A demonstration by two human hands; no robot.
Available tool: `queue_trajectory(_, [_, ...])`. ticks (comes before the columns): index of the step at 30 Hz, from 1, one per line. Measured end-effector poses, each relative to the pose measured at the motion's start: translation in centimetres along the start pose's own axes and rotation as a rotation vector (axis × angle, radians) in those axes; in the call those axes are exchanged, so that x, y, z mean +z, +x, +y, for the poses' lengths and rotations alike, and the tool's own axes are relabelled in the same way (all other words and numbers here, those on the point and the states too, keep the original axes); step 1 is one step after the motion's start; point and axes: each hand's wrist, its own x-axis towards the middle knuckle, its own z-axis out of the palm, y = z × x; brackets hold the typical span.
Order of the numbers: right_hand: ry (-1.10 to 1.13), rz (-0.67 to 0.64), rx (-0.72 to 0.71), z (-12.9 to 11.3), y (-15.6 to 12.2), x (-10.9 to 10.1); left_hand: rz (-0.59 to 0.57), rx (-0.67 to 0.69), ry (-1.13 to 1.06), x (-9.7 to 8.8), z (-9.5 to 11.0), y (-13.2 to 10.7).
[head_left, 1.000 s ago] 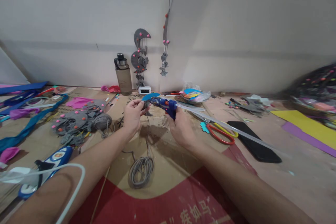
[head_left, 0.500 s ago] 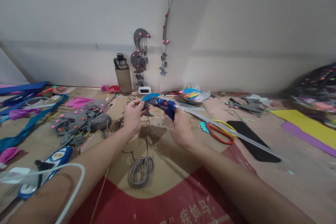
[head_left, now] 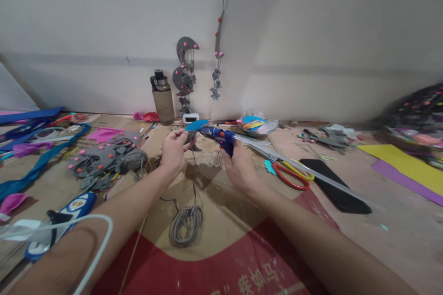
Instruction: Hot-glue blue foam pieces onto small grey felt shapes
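My left hand (head_left: 174,150) pinches a small dark grey felt piece (head_left: 191,136) between thumb and fingers. A grey cord (head_left: 194,184) hangs from it down to a loose coil (head_left: 186,226) on the cardboard. My right hand (head_left: 241,166) is wrapped round the handle of a blue hot glue gun (head_left: 226,137), whose nozzle points left, close to the grey piece. From the gun's back a long clear glue stick (head_left: 304,170) runs out to the right. A blue piece (head_left: 196,124) shows just beyond my left fingertips; whether it is held or lies on the table I cannot tell.
Red-and-yellow-handled scissors (head_left: 290,177) and a black phone-like slab (head_left: 337,189) lie at right. Grey felt pieces with pompoms (head_left: 100,159) and a yarn ball (head_left: 134,160) lie at left. A bottle (head_left: 163,101) stands at the back. A white cable (head_left: 104,217) crosses my left forearm.
The glue gun has moved a little right, its nozzle drawing back from my left fingertips. More of the blue piece shows. Both hands keep their hold.
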Motion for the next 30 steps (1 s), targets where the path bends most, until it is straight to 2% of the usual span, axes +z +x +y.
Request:
queue_trajectory(16, [0.072,-0.019,0.043,0.5,0.2,0.0,0.025,-0.071,-0.064,0.0,0.2,0.1])
queue_trajectory(20, [0.165,-0.005,0.042,1.0,0.6,0.4,0.022,-0.077,-0.062,0.0,0.1,0.2])
queue_trajectory(22, [0.208,-0.018,0.096,1.4,0.8,0.6,0.014,-0.061,-0.053,0.0,0.0,0.1])
queue_trajectory(24, [0.243,-0.133,0.24,1.8,1.1,0.9,-0.011,-0.032,-0.033,0.1,0.0,-0.1])
queue_trajectory(27, [0.306,-0.437,0.471,2.6,1.4,1.0,-0.051,0.027,0.024,0.3,-0.2,-0.4])
queue_trajectory(28, [0.288,-0.497,0.491,2.8,1.4,0.9,-0.058,0.048,0.05,0.3,-0.2,-0.4])
queue_trajectory(29, [0.23,-0.501,0.465,3.0,1.5,0.8,-0.064,0.069,0.078,0.4,-0.3,-0.5])
queue_trajectory(30, [0.144,-0.445,0.396,3.1,1.5,0.7,-0.068,0.09,0.109,0.4,-0.4,-0.5])
